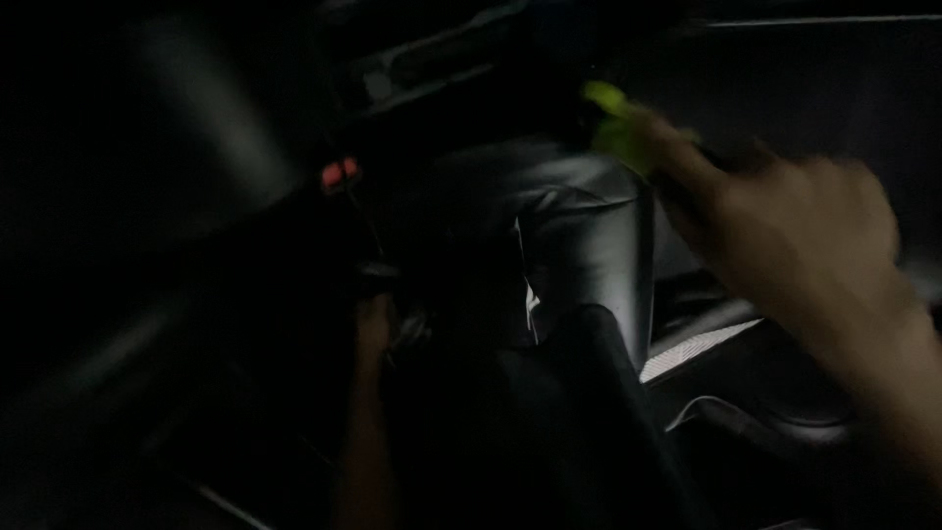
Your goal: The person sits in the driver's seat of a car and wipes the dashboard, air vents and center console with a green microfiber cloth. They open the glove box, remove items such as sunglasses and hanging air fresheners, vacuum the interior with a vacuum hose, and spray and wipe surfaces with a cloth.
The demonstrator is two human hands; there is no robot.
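A dim car interior is shown from above, with most surfaces lost in shadow. The right hand (795, 236) is seen at the right of the scene, blurred, its fingers stretched toward the far side. A bright yellow-green object (616, 126) is met by the fingertips; its outline is soft and irregular, and its material cannot be told, though a cloth or a sponge is suggested by the rounded, lumpy shape. Whether the object is pinched or only pressed under the fingers cannot be told from the blur. The object lies at the far upper edge of a dark seat (574, 226), whose cover is smooth and glossy, like leather or vinyl, with a pale seam running down its middle and gentle folds catching the light.

The left hand (375, 329) is seen lower and to the left, very dark, with the forearm running toward the near edge. It rests against dark fittings beside the seat; how far it is closed, and whether anything is held, cannot be told. A small red buckle button (340, 174), rounded and shiny, is seen farther off at the left. A pale ribbed floor mat (702, 345), finely grooved, is lit to the right of the seat.
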